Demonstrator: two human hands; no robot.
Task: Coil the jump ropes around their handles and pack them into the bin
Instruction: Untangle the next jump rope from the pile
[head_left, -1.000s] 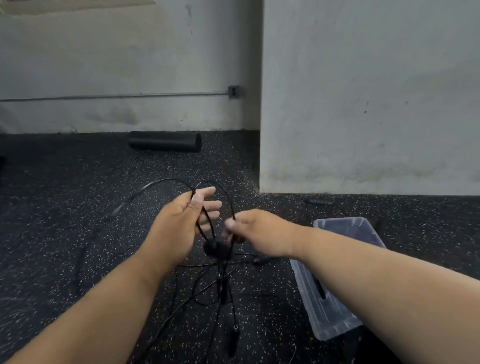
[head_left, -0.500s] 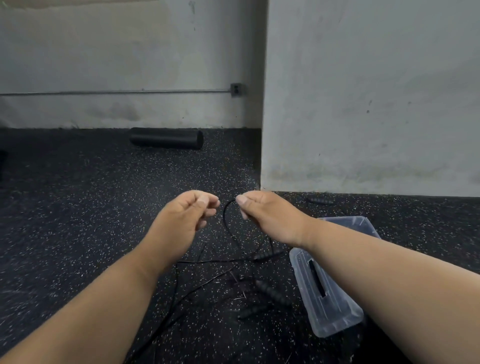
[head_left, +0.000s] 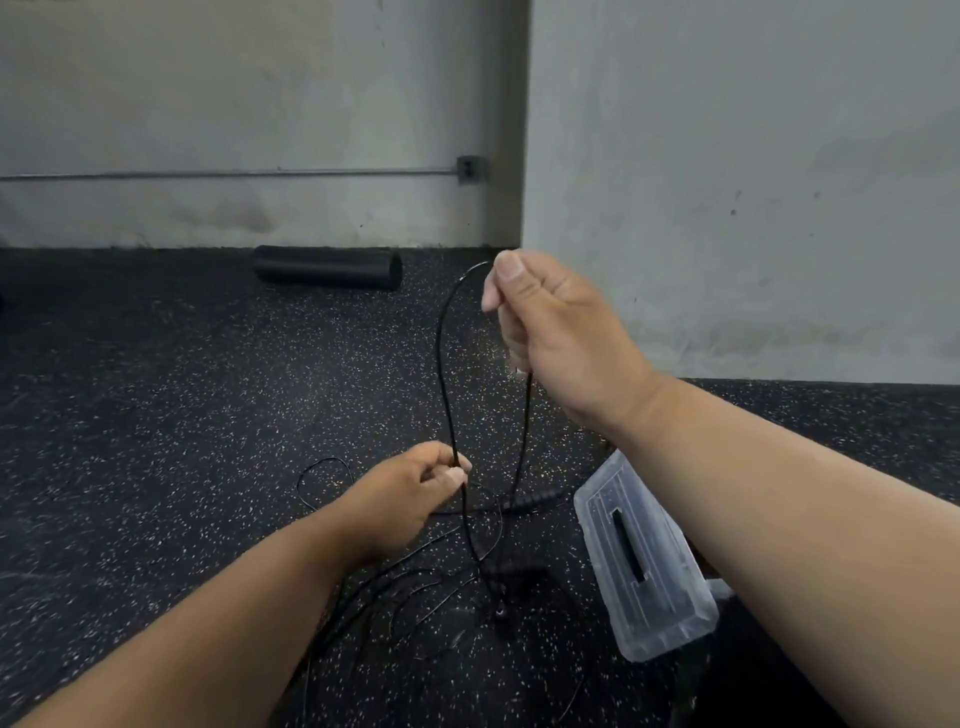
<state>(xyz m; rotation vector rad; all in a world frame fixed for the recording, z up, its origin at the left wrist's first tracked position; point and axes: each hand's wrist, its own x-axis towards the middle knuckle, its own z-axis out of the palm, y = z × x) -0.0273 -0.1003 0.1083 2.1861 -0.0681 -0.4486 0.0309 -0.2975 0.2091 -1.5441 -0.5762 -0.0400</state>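
The right hand (head_left: 550, 327) has risen, fingers grasping the black jump rope (head_left: 445, 364). The left hand (head_left: 410, 493) has dropped lower, pinching the same rope

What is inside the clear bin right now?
The clear bin shows one dark, elongated shape through its plastic, maybe a handle. No coiled rope is visible inside. Its far end is covered by the right forearm, so that part cannot be checked.
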